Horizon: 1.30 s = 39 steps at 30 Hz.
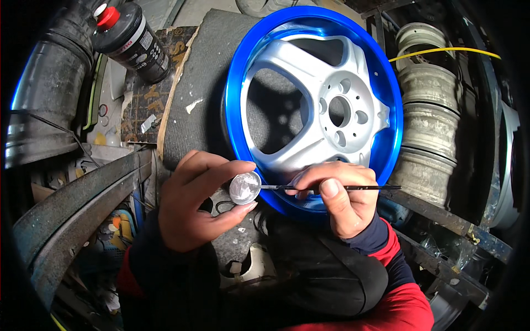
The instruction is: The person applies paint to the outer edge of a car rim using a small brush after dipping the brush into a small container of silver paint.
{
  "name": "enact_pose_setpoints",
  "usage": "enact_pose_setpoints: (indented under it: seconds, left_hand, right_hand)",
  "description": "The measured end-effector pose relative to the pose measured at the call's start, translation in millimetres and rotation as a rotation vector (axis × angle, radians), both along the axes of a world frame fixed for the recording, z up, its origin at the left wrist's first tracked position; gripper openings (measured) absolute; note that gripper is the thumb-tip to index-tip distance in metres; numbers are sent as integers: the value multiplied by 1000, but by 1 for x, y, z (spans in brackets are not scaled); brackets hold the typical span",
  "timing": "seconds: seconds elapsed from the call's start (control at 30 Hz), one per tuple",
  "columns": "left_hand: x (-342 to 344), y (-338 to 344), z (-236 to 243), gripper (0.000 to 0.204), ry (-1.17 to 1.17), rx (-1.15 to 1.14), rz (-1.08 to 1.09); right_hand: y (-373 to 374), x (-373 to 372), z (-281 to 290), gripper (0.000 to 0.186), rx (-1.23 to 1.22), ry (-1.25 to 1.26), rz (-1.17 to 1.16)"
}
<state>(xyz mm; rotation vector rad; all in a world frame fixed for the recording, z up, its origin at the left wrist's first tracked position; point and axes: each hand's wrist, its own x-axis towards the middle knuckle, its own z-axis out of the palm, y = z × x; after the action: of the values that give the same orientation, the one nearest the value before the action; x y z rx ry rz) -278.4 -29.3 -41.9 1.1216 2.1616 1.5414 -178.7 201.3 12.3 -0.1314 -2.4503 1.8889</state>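
Note:
My left hand grips a small round silver pot by its rim between thumb and fingers, with pale silver paint in it. My right hand holds a thin black paintbrush, its tip at the right edge of the pot. Both hands are in front of a five-spoke alloy wheel with a silver centre and a glossy blue rim, lying face up on a grey carpet pad. My right hand is over the lower part of the rim.
A black bottle with red cap lies on cardboard at upper left. Dark barrel-shaped metal stands far left, above steel rails. Stacked wheel barrels sit behind a metal frame on the right, with a yellow hose.

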Motion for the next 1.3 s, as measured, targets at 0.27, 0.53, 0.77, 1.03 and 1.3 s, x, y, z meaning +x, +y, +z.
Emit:
enact_pose_setpoints:
  seconds: [0.27, 0.53, 0.77, 1.03, 1.3]
  left_hand:
    - [-1, -1, 0, 61, -17, 4, -3]
    - [0, -2, -1, 60, -22, -1, 20]
    - [-1, -1, 0, 59, -27, -5, 13]
    - [0, -1, -2, 59, -42, 5, 32]
    - [2, 0, -1, 59, -15, 3, 54]
  right_hand:
    - [0, 8, 0, 33, -155, -111, -139]
    - [8, 9, 2, 35, -126, -74, -74]
    - [9, 6, 2, 34, 10, -45, -9]
    - [12, 10, 1, 34, -15, -33, -33]
    - [7, 3, 6, 31, 69, -38, -1]
